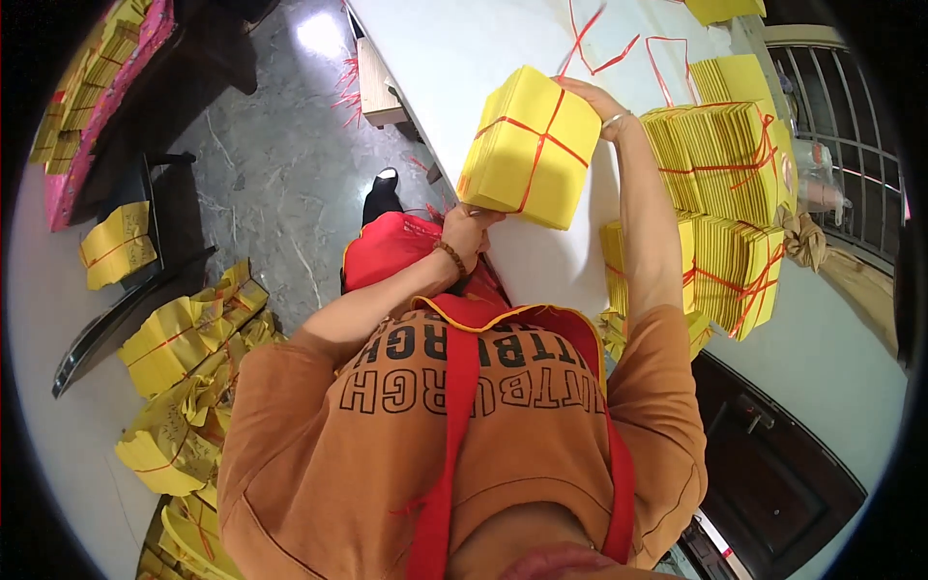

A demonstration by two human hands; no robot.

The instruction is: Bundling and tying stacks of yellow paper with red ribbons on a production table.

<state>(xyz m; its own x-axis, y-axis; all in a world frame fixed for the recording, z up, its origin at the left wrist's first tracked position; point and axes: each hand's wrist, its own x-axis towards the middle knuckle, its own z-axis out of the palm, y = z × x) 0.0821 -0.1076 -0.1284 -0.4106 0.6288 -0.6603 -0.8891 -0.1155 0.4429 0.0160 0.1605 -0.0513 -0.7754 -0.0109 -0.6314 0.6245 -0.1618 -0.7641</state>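
A thick bundle of yellow paper (565,188), bound crosswise with red string, is held tilted over the white table (556,271). My left hand (468,235), with a beaded bracelet at the wrist, is closed at the bundle's near left corner. Around its far right edge curls my right hand (596,103), a bangle on the wrist; some of its fingers are hidden behind the paper. Loose red string (619,58) trails on the table just beyond the bundle.
Tied yellow bundles (720,159) stand stacked along the table's right side. A wooden stool (377,87) is by the table's left edge. More yellow bundles (169,343) lie heaped at the left, near a pink-covered surface (116,106). Metal bars (841,116) are at the far right.
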